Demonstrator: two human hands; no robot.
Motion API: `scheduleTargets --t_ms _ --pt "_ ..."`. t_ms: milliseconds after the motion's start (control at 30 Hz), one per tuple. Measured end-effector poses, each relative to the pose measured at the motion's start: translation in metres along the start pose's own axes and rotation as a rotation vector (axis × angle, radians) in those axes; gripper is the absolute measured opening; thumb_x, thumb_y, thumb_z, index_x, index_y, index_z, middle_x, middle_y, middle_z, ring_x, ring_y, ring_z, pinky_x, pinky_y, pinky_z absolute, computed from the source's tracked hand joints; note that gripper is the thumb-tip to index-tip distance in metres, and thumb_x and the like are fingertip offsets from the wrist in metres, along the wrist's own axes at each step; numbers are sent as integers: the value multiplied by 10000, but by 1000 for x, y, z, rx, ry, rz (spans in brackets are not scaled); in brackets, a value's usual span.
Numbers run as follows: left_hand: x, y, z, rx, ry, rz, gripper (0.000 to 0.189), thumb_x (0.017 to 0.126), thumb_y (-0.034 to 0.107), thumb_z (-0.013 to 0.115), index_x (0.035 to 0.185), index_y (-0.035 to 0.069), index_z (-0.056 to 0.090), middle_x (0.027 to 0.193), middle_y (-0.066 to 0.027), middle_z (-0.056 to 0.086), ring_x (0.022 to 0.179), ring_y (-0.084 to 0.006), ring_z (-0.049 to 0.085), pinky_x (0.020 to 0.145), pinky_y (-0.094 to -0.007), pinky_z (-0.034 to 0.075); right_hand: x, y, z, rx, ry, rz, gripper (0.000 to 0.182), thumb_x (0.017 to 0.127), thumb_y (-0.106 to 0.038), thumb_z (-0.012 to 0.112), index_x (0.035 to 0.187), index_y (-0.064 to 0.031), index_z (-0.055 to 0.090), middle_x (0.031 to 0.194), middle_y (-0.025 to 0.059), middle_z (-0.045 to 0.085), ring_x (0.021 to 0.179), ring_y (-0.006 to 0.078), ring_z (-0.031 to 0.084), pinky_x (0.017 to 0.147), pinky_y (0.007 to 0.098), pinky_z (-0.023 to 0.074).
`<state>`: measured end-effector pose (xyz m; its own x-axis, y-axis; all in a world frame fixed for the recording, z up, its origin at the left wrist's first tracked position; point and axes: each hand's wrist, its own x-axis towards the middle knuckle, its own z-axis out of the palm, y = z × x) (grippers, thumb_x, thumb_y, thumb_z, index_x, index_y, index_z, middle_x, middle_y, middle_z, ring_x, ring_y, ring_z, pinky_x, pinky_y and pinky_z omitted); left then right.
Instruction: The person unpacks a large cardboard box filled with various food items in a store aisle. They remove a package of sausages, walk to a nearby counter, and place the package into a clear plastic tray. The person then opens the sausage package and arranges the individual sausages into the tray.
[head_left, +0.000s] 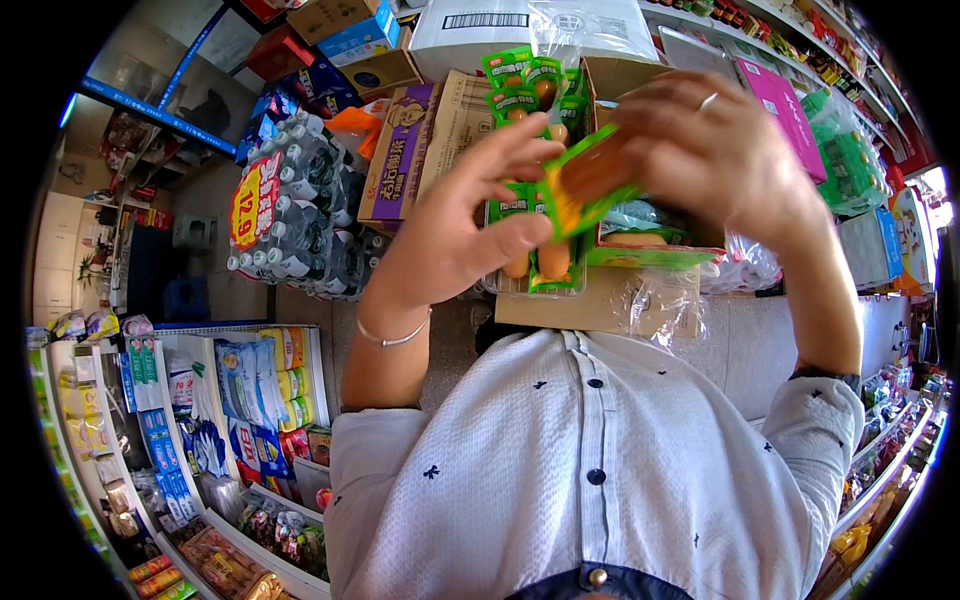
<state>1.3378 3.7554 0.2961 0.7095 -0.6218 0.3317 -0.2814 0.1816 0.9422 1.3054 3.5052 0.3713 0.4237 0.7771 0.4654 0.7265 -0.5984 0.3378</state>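
Between my hands is a green packet of sausage (592, 176), blurred by motion. My right hand (705, 150), with a ring on one finger, grips its right end. My left hand (487, 217) has thumb and fingers spread at the packet's left edge; whether it pinches the packet is unclear. Beneath, a clear plastic tray (574, 289) holds several green sausage packets (551, 262), some standing in rows. To its right is an open cardboard box (660, 256) with more packets inside, partly covered by my right hand and forearm.
Shrink-wrapped water bottles (292, 210) and a purple-and-brown carton (397, 154) lie left. A white carton (487, 26) is at the back. A magenta box (784, 116) and green bottles (844, 154) stand right. Stocked shelves (255, 390) are at lower left. Clear plastic film (660, 300) hangs over flat cardboard.
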Motion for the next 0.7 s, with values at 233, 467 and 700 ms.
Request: scheduleTargets --t_ms 233,467,700 --pt "-12 -30 -3 -101 -180 -338 581 730 162 816 1225 64 530 961 44 589 857 -60 537 748 -230 443 5 -17 41 71 131 -94 214 727 -190 606 934 -138 578 1026 -2 620 1031 190 598 929 361 476" --pt "-41 -34 13 362 91 -419 522 727 57 796 1155 12 499 1008 -31 609 850 -75 570 734 -223 485 -12 5 42 323 -62 321 228 789 -139 617 1010 -93 588 1055 74 604 930 287 610 779 378 507" --pt "-51 -38 14 544 324 -178 790 676 105 811 1357 34 416 1121 -63 561 751 -76 444 631 -205 403 -33 8 27 444 -703 577 262 789 -170 666 1017 -45 632 945 158 664 913 346 633 762 446 510"
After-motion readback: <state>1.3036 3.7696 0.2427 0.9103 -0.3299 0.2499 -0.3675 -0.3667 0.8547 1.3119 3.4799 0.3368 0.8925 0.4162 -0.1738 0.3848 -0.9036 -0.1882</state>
